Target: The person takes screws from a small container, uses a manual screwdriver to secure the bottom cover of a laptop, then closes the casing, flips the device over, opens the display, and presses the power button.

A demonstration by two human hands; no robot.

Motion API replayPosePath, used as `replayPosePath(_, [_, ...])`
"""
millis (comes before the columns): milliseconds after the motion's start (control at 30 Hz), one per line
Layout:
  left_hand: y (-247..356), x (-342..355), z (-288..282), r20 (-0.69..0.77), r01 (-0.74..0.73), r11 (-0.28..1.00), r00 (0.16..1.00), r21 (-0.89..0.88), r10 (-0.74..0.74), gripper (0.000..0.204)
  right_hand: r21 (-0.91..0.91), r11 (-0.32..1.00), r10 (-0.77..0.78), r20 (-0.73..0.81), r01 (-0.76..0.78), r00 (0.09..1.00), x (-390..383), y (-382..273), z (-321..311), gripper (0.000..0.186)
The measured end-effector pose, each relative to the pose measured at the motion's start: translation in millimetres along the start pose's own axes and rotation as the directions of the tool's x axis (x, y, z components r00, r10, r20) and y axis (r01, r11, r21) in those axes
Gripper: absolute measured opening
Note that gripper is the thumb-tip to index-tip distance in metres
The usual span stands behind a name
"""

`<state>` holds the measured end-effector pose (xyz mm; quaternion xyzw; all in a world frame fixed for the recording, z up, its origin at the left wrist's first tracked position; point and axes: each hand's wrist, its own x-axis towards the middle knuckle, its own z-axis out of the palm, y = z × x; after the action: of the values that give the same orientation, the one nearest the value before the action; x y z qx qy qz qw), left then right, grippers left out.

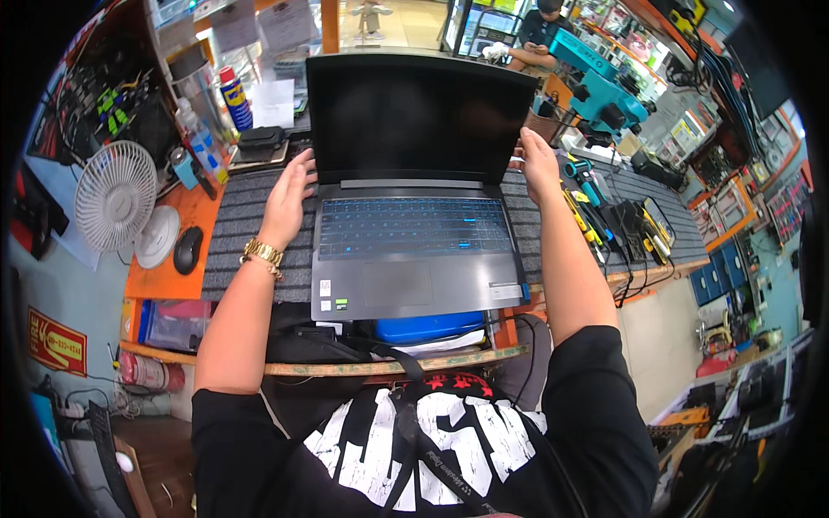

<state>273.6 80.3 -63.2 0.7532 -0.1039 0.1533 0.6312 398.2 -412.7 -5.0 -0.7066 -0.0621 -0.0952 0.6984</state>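
An open dark grey laptop (397,281) lies in front of me, its black screen (414,121) raised and blank and its keys marked in blue. My left hand (291,194) is at the laptop's left side near the hinge, palm inward, fingers stretched out and apart. On the opposite side, my right hand (539,164) is by the right edge of the screen, with its fingers extended and slightly spread. Both hands are very close to the laptop; whether the fingertips touch it, I cannot tell. Neither hand is wrapped around anything.
Under the laptop is a striped grey mat (255,220). Screwdrivers and other hand tools (591,220) lie at right, with a teal microscope-like device (604,86) behind. At left stand a white fan (117,197), a black mouse (187,250) and a spray can (234,99). Another person (540,39) sits beyond.
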Motion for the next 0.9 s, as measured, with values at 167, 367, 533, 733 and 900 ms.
replayPosePath(167, [-1, -7, 4, 0.002, -0.037, 0.999, 0.999, -0.011, 0.037, 0.071, 0.031, 0.999, -0.007, 0.005, 0.007, 1.0, -14, 30, -3, 0.036])
replayPosePath(367, [0, -9, 7, -0.014, -0.02, 0.999, 1.0, -0.028, 0.02, 0.071, 0.067, 0.997, 0.029, -0.011, -0.028, 1.0, -24, 58, -11, 0.027])
replayPosePath(533, [0, -10, 7, 0.0, -0.014, 0.999, 1.0, -0.044, 0.014, 0.071, 0.081, 0.997, -0.019, 0.045, 0.015, 0.999, -23, 67, -15, 0.024])
replayPosePath(733, [2, -11, 6, -0.011, 0.028, 0.998, 1.0, -0.056, -0.028, 0.075, 0.087, 0.996, -0.025, 0.076, 0.018, 0.997, -24, 67, -18, 0.021])
replayPosePath(900, [4, -12, 4, 0.005, 0.02, 0.997, 1.0, -0.072, -0.02, 0.076, 0.09, 0.995, -0.039, 0.075, 0.032, 0.996, -24, 66, -15, 0.02])
